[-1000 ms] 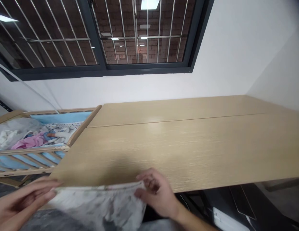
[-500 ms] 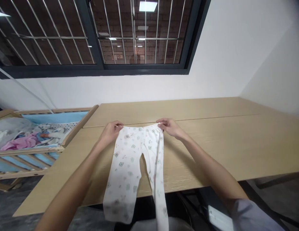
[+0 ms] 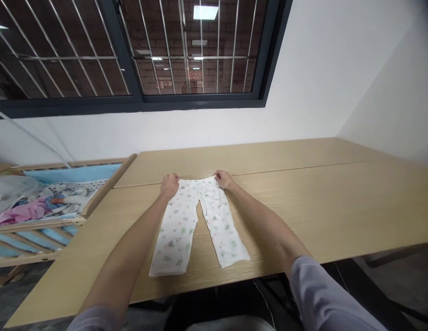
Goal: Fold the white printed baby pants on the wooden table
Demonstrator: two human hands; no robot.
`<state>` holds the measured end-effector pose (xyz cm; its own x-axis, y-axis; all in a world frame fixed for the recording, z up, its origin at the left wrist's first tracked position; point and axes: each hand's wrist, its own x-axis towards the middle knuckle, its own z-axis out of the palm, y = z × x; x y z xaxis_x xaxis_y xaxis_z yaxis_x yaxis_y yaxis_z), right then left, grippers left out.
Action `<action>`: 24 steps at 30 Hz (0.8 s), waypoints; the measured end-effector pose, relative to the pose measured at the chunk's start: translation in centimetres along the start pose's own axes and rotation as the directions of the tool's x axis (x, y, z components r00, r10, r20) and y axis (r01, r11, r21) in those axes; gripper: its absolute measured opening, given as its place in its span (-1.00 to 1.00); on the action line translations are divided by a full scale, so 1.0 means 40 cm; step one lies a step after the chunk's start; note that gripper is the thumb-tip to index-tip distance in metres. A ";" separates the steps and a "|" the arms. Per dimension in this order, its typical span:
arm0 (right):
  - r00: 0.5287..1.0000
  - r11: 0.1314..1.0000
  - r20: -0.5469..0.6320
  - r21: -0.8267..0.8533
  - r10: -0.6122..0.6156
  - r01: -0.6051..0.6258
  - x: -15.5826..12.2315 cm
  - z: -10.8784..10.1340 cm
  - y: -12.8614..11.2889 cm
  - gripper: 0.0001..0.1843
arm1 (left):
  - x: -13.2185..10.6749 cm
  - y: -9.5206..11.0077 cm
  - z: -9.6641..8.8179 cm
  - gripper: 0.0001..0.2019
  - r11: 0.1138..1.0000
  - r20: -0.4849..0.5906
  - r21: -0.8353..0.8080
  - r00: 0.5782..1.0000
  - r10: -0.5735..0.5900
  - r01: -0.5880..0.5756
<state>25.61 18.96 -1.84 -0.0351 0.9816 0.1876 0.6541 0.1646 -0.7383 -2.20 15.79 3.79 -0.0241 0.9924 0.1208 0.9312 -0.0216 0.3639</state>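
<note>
A pair of small white pants (image 3: 179, 230) with a scattered green and grey print lies spread on the wooden table, legs pointing towards me and apart. My left hand (image 3: 170, 185) is closed on the left corner of the waistband. At the waistband's right corner, my right hand (image 3: 224, 179) pinches the cloth between thumb and fingers. Both leg ends rest on the tabletop near its front edge.
The wooden table (image 3: 303, 197) runs far to the right against a white wall. On the left stands a wooden crib (image 3: 108, 186) with blue lining, holding a heap of clothes (image 3: 27, 209) and a plastic bag. A barred window (image 3: 200, 99) is above.
The pants have moved further onto the table. Their legs, which hung over the front edge, now lie flat and more spread. Both hands still grip the waistband.
</note>
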 end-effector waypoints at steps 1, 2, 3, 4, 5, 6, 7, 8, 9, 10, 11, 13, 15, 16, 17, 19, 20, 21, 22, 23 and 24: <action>1.000 1.000 0.005 -0.001 0.007 -0.007 0.009 0.004 0.005 -0.82 | -0.003 0.006 -0.005 -0.66 1.000 0.005 0.015 1.000 -0.011 0.011; 1.000 1.000 0.011 0.002 0.014 -0.014 0.017 0.008 0.009 -0.83 | -0.008 0.014 -0.013 -0.65 0.999 0.007 0.029 1.000 -0.017 0.016; 1.000 1.000 0.020 0.007 0.023 -0.024 0.025 0.010 0.013 -0.84 | -0.015 0.026 -0.021 -0.64 0.999 0.004 0.042 1.000 -0.016 0.016; 0.999 0.999 0.032 0.017 0.033 -0.033 0.031 0.010 0.017 -0.85 | -0.026 0.042 -0.031 -0.63 0.998 -0.003 0.056 1.000 -0.008 0.008; 0.998 0.999 0.048 0.030 0.043 -0.044 0.037 0.009 0.021 -0.86 | -0.040 0.062 -0.039 -0.63 0.998 -0.012 0.069 1.000 0.010 -0.009; 0.996 0.997 0.066 0.047 0.051 -0.055 0.043 0.006 0.025 -0.86 | -0.061 0.086 -0.047 -0.63 0.996 -0.018 0.079 0.999 0.040 -0.039; 0.995 0.996 0.087 0.068 0.059 -0.065 0.048 0.001 0.030 -0.86 | -0.088 0.114 -0.053 -0.64 0.993 -0.015 0.086 0.997 0.082 -0.080; 0.992 0.993 0.108 0.092 0.063 -0.073 0.053 -0.005 0.035 -0.87 | -0.124 0.144 -0.056 -0.65 0.987 0.003 0.088 0.991 0.132 -0.132; 0.990 0.990 0.129 0.117 0.064 -0.079 0.057 -0.011 0.040 -0.87 | -0.168 0.176 -0.055 -0.66 0.978 0.035 0.083 0.981 0.189 -0.191; 0.987 0.987 0.148 0.141 0.062 -0.083 0.060 -0.017 0.046 -0.87 | -0.220 0.208 -0.052 -0.68 0.965 0.083 0.072 0.966 0.246 -0.252; 0.985 0.983 0.163 0.163 0.059 -0.086 0.064 -0.023 0.051 -0.88 | -0.279 0.238 -0.045 -0.67 0.949 0.142 0.058 0.944 0.299 -0.309; 0.981 0.976 0.184 0.196 0.054 -0.090 0.069 -0.031 0.060 -0.90 | -0.405 0.293 -0.023 -0.62 0.907 0.270 0.021 0.876 0.399 -0.420; 0.979 0.972 0.194 0.216 0.055 -0.098 0.072 -0.033 0.064 -0.87 | -0.520 0.333 0.006 -0.52 0.827 0.403 -0.012 0.754 0.519 -0.563; 0.979 0.970 0.196 0.221 0.058 -0.102 0.074 -0.032 0.064 -0.85 | -0.566 0.349 0.022 -0.50 0.801 0.443 -0.038 0.708 0.549 -0.597; 0.979 0.969 0.196 0.224 0.062 -0.106 0.074 -0.030 0.063 -0.83 | -0.602 0.361 0.039 -0.47 0.793 0.472 -0.049 0.686 0.554 -0.607; 0.979 0.969 0.189 0.220 0.073 -0.115 0.075 -0.025 0.059 -0.82 | -0.643 0.377 0.067 -0.43 0.817 0.492 -0.048 0.698 0.520 -0.575; 0.980 0.970 0.184 0.214 0.079 -0.119 0.074 -0.022 0.056 -0.81 | -0.651 0.381 0.078 -0.42 0.835 0.490 -0.038 0.718 0.494 -0.549; 0.980 0.971 0.176 0.204 0.087 -0.123 0.073 -0.020 0.053 -0.81 | -0.653 0.385 0.086 -0.42 0.849 0.485 -0.028 0.735 0.473 -0.528; 0.981 0.973 0.168 0.192 0.096 -0.128 0.071 -0.018 0.049 -0.81 | -0.652 0.387 0.091 -0.44 0.856 0.480 -0.023 0.745 0.463 -0.517; 0.982 0.975 0.157 0.177 0.105 -0.132 0.069 -0.016 0.045 -0.81 | -0.648 0.388 0.092 -0.48 0.857 0.478 -0.019 0.748 0.460 -0.515; 0.983 0.978 0.146 0.161 0.112 -0.135 0.066 -0.015 0.041 -0.81 | -0.645 0.389 0.090 -0.54 0.855 0.483 -0.017 0.745 0.461 -0.518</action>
<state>27.04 21.78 -2.16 -0.0713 0.9974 0.0076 0.5223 0.0438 -0.8517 14.22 -9.69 2.99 0.5870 0.7875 -0.1879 0.8024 -0.5349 0.2646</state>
